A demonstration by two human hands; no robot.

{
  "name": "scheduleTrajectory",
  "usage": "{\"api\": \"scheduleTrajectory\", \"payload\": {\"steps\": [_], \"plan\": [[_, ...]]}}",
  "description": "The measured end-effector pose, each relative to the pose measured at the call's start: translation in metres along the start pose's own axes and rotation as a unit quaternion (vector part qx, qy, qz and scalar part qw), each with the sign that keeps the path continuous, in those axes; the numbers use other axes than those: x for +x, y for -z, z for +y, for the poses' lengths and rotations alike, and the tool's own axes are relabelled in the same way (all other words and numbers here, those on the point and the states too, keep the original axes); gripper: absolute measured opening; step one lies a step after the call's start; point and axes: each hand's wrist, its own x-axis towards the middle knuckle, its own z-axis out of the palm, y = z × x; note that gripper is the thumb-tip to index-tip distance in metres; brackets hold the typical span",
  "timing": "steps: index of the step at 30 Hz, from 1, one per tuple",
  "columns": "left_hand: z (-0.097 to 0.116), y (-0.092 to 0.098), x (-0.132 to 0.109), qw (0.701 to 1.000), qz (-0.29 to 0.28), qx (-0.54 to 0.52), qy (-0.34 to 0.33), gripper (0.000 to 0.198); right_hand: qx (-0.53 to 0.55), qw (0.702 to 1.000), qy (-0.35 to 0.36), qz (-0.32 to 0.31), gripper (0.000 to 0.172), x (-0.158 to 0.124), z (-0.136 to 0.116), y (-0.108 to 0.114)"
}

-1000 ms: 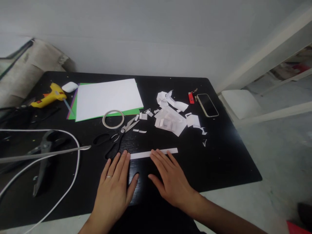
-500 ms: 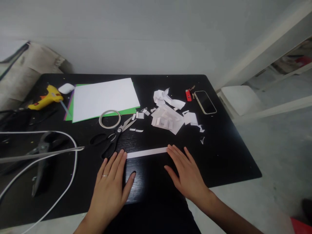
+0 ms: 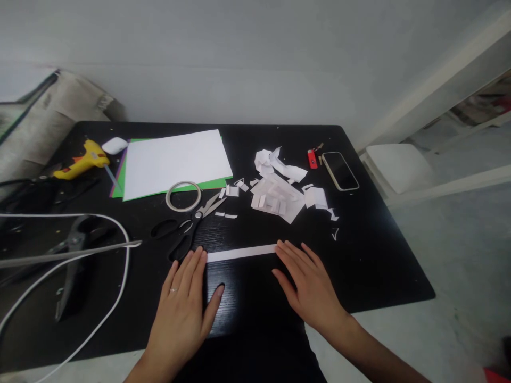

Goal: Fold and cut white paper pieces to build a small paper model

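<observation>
A narrow white paper strip (image 3: 241, 252) lies flat on the black table near its front. My left hand (image 3: 186, 298) rests palm down with its fingertips on the strip's left end, thumb spread away. At the other end, my right hand (image 3: 305, 276) presses its fingertips on the strip, fingers stretched out. Both ends of the strip are hidden under my fingers. Just beyond my left fingertips lie black-handled scissors (image 3: 198, 215), partly opened. A roll of tape (image 3: 183, 196) sits behind them, overlapping the paper stack's edge.
White sheets (image 3: 175, 159) lie over green paper at the back left, beside a yellow glue gun (image 3: 85, 160). Folded paper scraps (image 3: 275, 197) are heaped centre right. A red lighter (image 3: 312, 159) and a phone (image 3: 340, 171) lie farther right. A white cable (image 3: 126, 260) loops at left.
The whole view has shifted slightly, with everything a little farther right and lower. Both hands keep the same place on the paper strip.
</observation>
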Motion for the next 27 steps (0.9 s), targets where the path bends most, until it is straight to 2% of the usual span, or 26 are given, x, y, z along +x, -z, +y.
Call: {"api": "scheduleTrajectory", "payload": {"steps": [5, 8, 12, 16, 20, 23, 25, 27], "plan": [[0.0, 0.001, 0.0, 1.0, -0.005, -0.004, 0.0, 0.073, 0.024, 0.998, 0.01, 0.058, 0.019, 0.017, 0.009, 0.0], [-0.001, 0.002, 0.0, 1.0, -0.005, -0.024, 0.009, 0.072, 0.045, 0.997, 0.001, 0.055, 0.016, 0.03, 0.011, -0.001], [-0.004, 0.004, -0.001, 0.995, -0.001, -0.088, 0.04, 0.068, 0.125, 0.992, -0.017, 0.029, 0.032, 0.048, -0.003, -0.006], [-0.008, 0.01, -0.006, 0.97, 0.025, -0.211, 0.117, 0.051, 0.177, 0.982, 0.02, -0.068, 0.036, 0.065, -0.022, -0.01], [-0.013, 0.02, -0.004, 0.913, 0.037, -0.352, 0.201, 0.027, 0.177, 0.974, 0.027, -0.136, 0.027, 0.076, -0.027, -0.009], [-0.018, 0.028, 0.013, 0.842, 0.018, -0.466, 0.272, 0.021, 0.229, 0.962, -0.013, -0.151, 0.028, 0.083, -0.024, -0.003], [-0.023, 0.034, 0.031, 0.779, 0.012, -0.535, 0.327, 0.026, 0.324, 0.931, -0.075, -0.15, 0.03, 0.089, -0.022, 0.003], [-0.025, 0.04, 0.052, 0.711, 0.014, -0.612, 0.347, 0.028, 0.46, 0.86, -0.152, -0.161, 0.031, 0.096, -0.021, 0.011]]}}
